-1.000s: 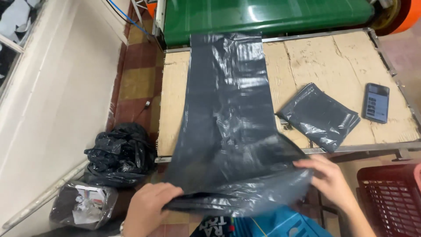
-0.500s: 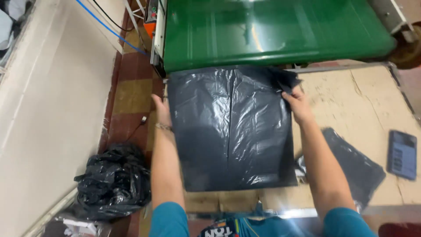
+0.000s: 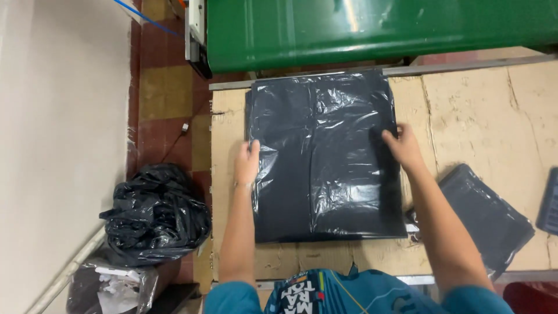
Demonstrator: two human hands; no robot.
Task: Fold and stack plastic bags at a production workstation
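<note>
Both open palms, left hand (image 3: pixel 247 164) and right hand (image 3: pixel 402 148), press the black plastic bag's (image 3: pixel 322 157) side edges, flattening it below the green machine (image 3: pixel 372 29).

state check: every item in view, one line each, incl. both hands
Black bag: spread flat on the table, wrinkled.
Left hand: flat on the bag's left edge.
Right hand: fingers on the bag's right edge.
Bag stack: folded, flat, right of the bag.
Table: cardboard top, worn.
Bundle: crumpled black plastic on the floor.
Green machine: at the table's far edge.
</note>
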